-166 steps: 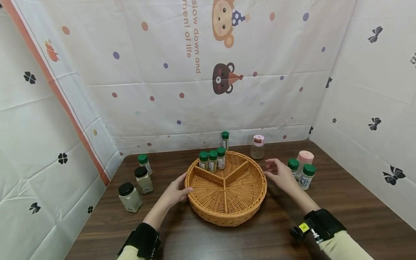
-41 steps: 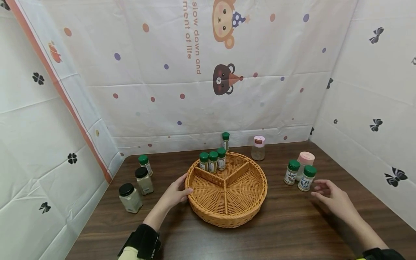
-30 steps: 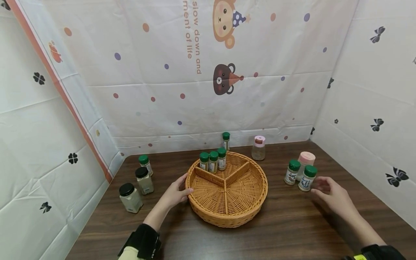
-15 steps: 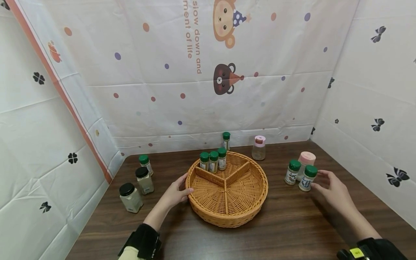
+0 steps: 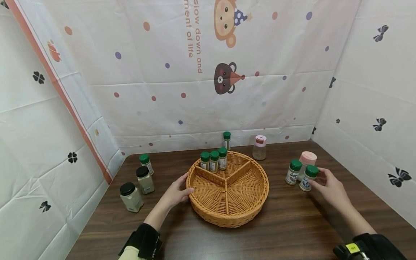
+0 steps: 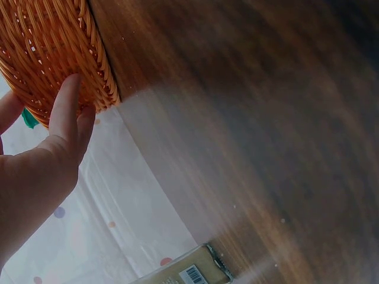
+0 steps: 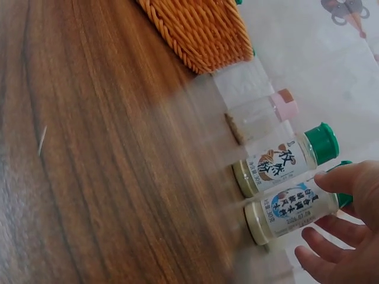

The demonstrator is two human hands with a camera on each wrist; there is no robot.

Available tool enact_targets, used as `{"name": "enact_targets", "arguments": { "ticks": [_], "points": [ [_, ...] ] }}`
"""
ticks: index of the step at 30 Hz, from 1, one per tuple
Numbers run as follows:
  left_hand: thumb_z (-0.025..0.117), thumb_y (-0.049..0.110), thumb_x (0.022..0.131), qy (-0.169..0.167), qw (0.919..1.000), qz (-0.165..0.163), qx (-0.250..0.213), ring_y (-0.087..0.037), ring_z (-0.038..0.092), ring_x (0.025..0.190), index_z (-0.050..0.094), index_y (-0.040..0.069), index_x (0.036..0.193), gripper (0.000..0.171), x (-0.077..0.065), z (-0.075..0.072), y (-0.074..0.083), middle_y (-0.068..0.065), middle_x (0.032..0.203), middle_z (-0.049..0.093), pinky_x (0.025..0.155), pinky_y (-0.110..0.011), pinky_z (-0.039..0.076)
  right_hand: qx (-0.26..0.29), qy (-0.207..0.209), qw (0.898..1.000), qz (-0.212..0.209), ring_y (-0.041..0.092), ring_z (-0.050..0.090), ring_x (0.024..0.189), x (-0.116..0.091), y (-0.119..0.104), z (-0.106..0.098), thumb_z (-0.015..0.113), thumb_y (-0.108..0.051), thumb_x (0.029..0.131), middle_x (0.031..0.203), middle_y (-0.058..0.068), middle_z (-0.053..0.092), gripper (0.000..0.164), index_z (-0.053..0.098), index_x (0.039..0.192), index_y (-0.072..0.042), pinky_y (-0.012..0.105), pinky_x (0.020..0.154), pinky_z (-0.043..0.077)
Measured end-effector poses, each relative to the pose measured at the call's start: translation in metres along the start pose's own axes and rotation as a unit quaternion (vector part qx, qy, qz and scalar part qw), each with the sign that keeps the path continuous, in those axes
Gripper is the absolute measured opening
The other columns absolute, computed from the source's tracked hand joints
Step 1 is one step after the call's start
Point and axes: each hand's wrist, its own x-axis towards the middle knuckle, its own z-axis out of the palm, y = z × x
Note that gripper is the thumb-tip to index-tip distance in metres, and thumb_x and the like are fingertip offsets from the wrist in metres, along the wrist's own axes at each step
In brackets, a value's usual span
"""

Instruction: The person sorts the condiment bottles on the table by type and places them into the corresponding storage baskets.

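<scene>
My left hand (image 5: 175, 191) grips the near-left rim of a round wicker basket (image 5: 227, 220), thumb over the edge and fingers against the outer wall. Three green-capped spice jars (image 5: 213, 165) stand in the basket's back-left compartment; dividers part it into three. At the right, my right hand (image 5: 331, 187) has its thumb and fingers around a green-capped seasoning jar (image 5: 305, 183) with a white label, which stands upright on the table. The right wrist view shows the thumb on this jar (image 7: 296, 210) near its cap. Another green-capped jar (image 5: 291, 176) and a pink-lidded jar (image 5: 307, 159) stand close by.
Two black-capped jars (image 5: 132, 198) and a green-capped jar (image 5: 146, 162) stand at the left. Behind the basket are a green-capped jar (image 5: 226, 141) and a pink-lidded clear bottle (image 5: 259, 151). Printed white cloth (image 5: 146, 108) encloses the dark wooden table (image 5: 201, 242).
Earlier my right hand was beside the basket; it has moved right to the seasoning jars and closed its thumb and fingers around the front one. My left hand stays on the basket rim.
</scene>
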Motion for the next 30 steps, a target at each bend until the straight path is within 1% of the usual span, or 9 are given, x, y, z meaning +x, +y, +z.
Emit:
{"name": "enact_targets", "arguments": {
  "ticks": [5, 9, 16, 25, 30],
  "points": [
    [0.059, 0.008, 0.100, 0.000, 1.0000, 0.004, 0.001, -0.045, 0.041, 0.141, 0.025, 0.011, 0.159, 0.068, 0.000, 0.001, -0.001, -0.023, 0.163, 0.025, 0.096, -0.046, 0.057, -0.003, -0.005, 1.000, -0.001, 0.059, 0.055, 0.112, 0.000, 0.001, 0.001, 0.059, -0.032, 0.101, 0.126, 0.043, 0.052, 0.061, 0.040, 0.138, 0.013, 0.065, 0.086, 0.052],
    [0.060, 0.008, 0.099, 0.000, 1.0000, 0.002, 0.004, -0.045, 0.040, 0.142, 0.025, 0.011, 0.159, 0.068, 0.000, 0.000, -0.001, -0.023, 0.163, 0.025, 0.097, -0.045, 0.057, -0.002, -0.003, 1.000, -0.006, 0.060, 0.056, 0.112, -0.001, 0.003, 0.002, 0.059, -0.031, 0.101, 0.126, 0.043, 0.054, 0.058, 0.044, 0.135, 0.013, 0.065, 0.085, 0.053],
    [0.059, 0.008, 0.099, -0.003, 1.0000, 0.009, 0.003, -0.045, 0.041, 0.141, 0.024, 0.010, 0.159, 0.069, -0.002, -0.001, 0.001, -0.025, 0.162, 0.025, 0.096, -0.047, 0.057, -0.003, 0.009, 1.000, -0.008, 0.060, 0.056, 0.111, -0.003, 0.003, 0.002, 0.060, -0.030, 0.100, 0.126, 0.043, 0.054, 0.056, 0.046, 0.133, 0.012, 0.067, 0.083, 0.052],
    [0.060, 0.008, 0.100, -0.003, 1.0000, 0.003, 0.002, -0.044, 0.039, 0.142, 0.025, 0.011, 0.159, 0.069, -0.001, 0.000, 0.000, -0.023, 0.163, 0.025, 0.097, -0.046, 0.057, 0.003, 0.017, 1.000, -0.008, 0.061, 0.056, 0.112, -0.007, -0.002, -0.003, 0.061, -0.030, 0.100, 0.127, 0.043, 0.052, 0.057, 0.045, 0.134, 0.012, 0.067, 0.083, 0.053],
    [0.060, 0.008, 0.099, 0.002, 1.0000, 0.004, 0.005, -0.045, 0.040, 0.141, 0.025, 0.011, 0.159, 0.069, -0.001, 0.000, -0.001, -0.023, 0.162, 0.027, 0.096, -0.046, 0.057, 0.009, 0.033, 0.999, -0.015, 0.059, 0.057, 0.111, -0.009, -0.008, -0.007, 0.061, -0.030, 0.100, 0.127, 0.042, 0.053, 0.056, 0.046, 0.134, 0.011, 0.066, 0.084, 0.052]
  ]
}}
